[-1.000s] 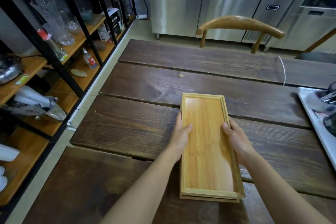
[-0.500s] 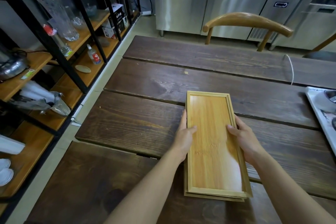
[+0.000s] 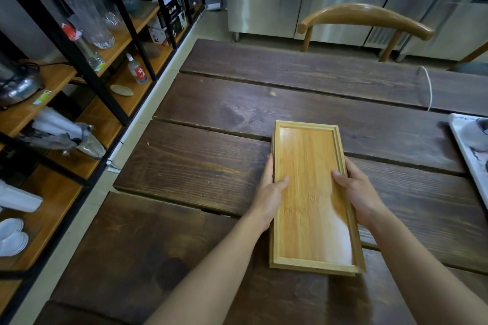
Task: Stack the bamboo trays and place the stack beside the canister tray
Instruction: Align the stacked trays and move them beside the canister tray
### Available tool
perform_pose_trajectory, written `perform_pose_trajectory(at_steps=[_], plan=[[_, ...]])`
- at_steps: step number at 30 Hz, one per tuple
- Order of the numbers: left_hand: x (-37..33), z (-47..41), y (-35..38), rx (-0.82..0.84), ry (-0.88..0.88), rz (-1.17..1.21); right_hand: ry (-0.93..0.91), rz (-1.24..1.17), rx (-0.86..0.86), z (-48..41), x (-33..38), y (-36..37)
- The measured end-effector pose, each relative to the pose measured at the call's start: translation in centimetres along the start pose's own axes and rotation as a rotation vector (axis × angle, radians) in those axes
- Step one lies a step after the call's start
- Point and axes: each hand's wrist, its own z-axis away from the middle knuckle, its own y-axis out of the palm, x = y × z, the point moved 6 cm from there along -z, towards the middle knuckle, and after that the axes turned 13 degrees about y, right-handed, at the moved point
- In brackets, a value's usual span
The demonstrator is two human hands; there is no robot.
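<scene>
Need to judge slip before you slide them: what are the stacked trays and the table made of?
Trays: light bamboo by the look, fine straight grain, smooth with a slight sheen, probably sealed. Table: dark-stained wood planks, coarse open grain and knots, matte.

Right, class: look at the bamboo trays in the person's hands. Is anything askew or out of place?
Slightly. The top tray does not sit square on the one beneath: a sliver of the lower tray peeks out along the near edge and the far left corner. The left hand and right hand grip the long sides. No damage shows.
</scene>
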Motion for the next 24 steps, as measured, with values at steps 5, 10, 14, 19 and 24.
perform_pose_trajectory(at_steps=[5, 10, 14, 19, 24], plan=[[0.27, 0.27, -0.05, -0.003, 0.005, 0.001, -0.004, 0.014, 0.002, 0.07, 0.05, 0.09], [0.23, 0.32, -0.03, -0.012, 0.01, -0.031, 0.001, 0.015, -0.002, -0.02, -0.11, 0.09], [0.24, 0.28, 0.03, -0.014, 0.019, -0.067, -0.007, 0.025, -0.013, -0.14, -0.2, 0.07], [0.24, 0.12, 0.07, -0.043, 0.03, -0.127, -0.023, 0.048, -0.033, -0.25, -0.09, 0.2], [0.2, 0.1, 0.05, -0.04, 0.031, -0.132, -0.021, 0.054, -0.045, -0.35, -0.1, 0.26]])
